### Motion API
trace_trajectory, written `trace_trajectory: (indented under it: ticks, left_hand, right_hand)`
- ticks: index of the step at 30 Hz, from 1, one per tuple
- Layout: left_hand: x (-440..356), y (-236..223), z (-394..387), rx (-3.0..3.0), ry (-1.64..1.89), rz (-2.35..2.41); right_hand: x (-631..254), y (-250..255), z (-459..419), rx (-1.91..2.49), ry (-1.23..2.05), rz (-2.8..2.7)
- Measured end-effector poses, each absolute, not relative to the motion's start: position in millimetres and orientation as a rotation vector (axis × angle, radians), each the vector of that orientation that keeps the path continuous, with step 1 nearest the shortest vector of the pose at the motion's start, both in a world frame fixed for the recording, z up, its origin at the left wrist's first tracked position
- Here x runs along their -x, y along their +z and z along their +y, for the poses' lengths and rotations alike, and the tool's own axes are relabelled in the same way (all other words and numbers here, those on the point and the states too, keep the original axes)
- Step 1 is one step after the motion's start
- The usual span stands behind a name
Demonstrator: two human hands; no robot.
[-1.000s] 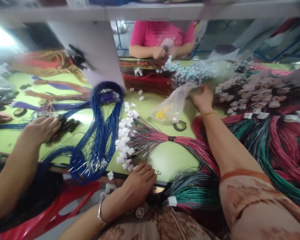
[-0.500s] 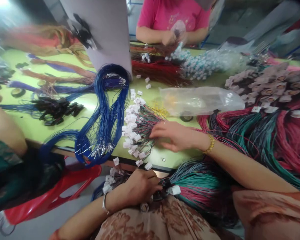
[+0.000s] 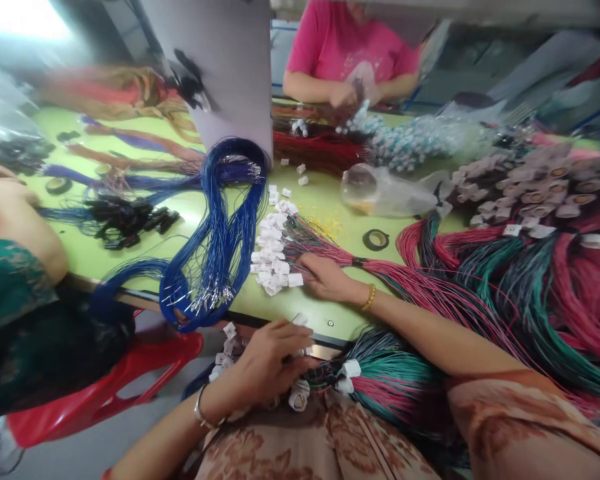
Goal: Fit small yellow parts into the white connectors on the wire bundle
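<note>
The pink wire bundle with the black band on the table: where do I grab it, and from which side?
Probably at the black band, pinching from above: there the wire bundle is narrow, while its wires fan out toward the white connectors. The right hand is at the fan's near edge.

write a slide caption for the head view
Right hand at pink wires with white connectors, left hand at table edge, blue wires alongside.

Pink, white, blue, floral

Pink-and-dark wires point(image 3: 405, 277) beside the right fingers point(image 3: 311, 265), white connectors point(image 3: 271, 252) just left of them, yellow bits point(image 3: 325, 221) beyond; blue wires point(image 3: 219, 247) farther left. Green-and-pink wires point(image 3: 395, 370) right of the left fingers point(image 3: 291, 333); brown-flowered fabric point(image 3: 270, 443) below.
</note>
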State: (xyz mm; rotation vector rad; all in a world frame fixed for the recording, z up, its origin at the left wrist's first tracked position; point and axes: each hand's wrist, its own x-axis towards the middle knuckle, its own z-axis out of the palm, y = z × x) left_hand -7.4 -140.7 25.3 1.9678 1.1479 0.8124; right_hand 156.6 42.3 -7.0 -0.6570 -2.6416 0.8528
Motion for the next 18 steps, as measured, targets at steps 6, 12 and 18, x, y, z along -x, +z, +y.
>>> trace_trajectory:
  ticks: [6, 12, 18]
  left_hand:
    - [-0.3, 17.4, -82.1, -1.69, 0.959, 1.597]
    - [-20.0, 12.8, -28.9, -1.47, 1.153, 1.733]
    - [-2.1, 20.8, -5.5, -1.863, 1.332, 1.714]
  right_hand:
    - [-156.6, -1.1, 47.4, 0.862, 1.065, -2.157]
    - [-154.9, -3.0, 29.3, 1.011, 0.82, -2.343]
    - [-211.3, 36.3, 70.8, 0.685, 0.703, -2.644]
